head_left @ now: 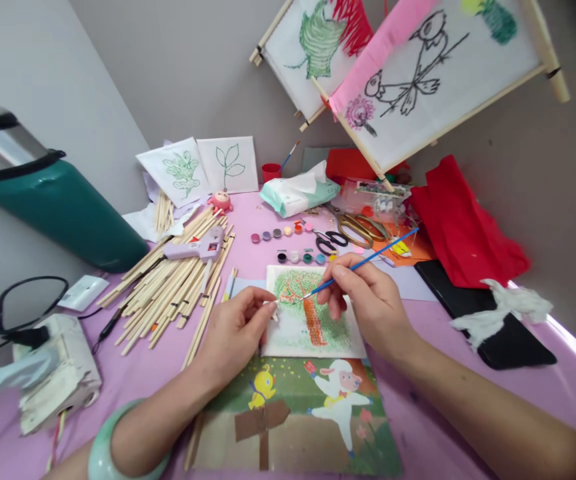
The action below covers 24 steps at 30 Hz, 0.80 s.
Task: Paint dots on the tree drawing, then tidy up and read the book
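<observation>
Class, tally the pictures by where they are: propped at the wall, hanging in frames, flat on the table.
Propped: fern drawing, sprig drawing: 2
Hanging: green-plant panel, bird panel: 2
Flat: tree painting, cartoon picture: 2
Total: 6

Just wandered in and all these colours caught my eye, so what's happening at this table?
A person is painting. The right hand holds a thin blue brush, tip on a small tree painting; the left hand pinches that sheet's left edge. The sheet lies above a cartoon picture of a chick and a lamb. Small paint pots sit behind it, and wooden sticks with a glue gun lie to the left.
</observation>
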Each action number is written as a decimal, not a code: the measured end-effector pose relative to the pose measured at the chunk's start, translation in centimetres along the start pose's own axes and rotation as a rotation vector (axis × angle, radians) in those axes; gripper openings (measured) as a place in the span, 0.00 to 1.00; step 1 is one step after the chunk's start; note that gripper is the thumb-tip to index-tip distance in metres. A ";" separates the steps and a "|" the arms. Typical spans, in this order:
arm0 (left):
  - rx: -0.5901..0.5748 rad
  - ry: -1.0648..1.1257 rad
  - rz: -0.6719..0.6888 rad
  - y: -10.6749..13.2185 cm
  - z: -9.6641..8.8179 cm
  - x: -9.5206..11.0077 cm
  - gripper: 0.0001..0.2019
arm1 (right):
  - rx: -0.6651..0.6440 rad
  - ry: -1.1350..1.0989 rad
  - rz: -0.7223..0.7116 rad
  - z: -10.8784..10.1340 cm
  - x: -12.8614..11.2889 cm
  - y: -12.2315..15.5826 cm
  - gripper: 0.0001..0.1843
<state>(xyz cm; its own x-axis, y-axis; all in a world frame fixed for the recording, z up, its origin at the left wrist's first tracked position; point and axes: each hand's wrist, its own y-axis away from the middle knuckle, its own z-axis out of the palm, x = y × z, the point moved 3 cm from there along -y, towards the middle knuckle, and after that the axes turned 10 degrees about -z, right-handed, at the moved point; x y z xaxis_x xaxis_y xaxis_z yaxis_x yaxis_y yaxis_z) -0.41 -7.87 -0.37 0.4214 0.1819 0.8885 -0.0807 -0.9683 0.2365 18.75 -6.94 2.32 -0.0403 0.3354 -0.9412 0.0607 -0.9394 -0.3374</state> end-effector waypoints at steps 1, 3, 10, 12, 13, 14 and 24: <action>-0.001 0.003 -0.012 -0.1 0.0 0.0 0.10 | 0.018 -0.031 -0.003 0.2 0.3 0.0 0.10; -0.011 0.012 -0.031 -0.1 0.0 -0.1 0.12 | 0.038 -0.094 0.007 0.5 1.1 0.2 0.10; -0.073 0.039 -0.048 0.1 0.1 0.2 0.16 | 0.006 -0.088 0.007 0.7 1.8 1.3 0.10; -0.073 0.008 -0.037 0.2 0.1 0.3 0.16 | -0.015 -0.076 0.016 0.8 1.9 1.4 0.10; -0.071 -0.007 -0.030 0.2 0.1 0.4 0.16 | -0.019 -0.077 0.020 0.9 1.9 1.4 0.10; -0.071 -0.021 -0.024 0.3 0.1 0.4 0.16 | -0.019 -0.079 0.024 0.9 2.1 1.4 0.10; -0.055 -0.150 0.129 0.4 0.1 0.9 0.13 | -0.079 -0.125 0.075 1.6 3.0 2.1 0.10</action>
<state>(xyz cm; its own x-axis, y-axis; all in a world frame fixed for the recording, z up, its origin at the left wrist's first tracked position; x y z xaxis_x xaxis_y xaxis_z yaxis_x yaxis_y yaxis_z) 0.05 -8.12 0.48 0.5335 0.0251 0.8455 -0.1901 -0.9704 0.1487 17.15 -8.06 -1.18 -0.1558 0.2487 -0.9560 0.1459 -0.9514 -0.2713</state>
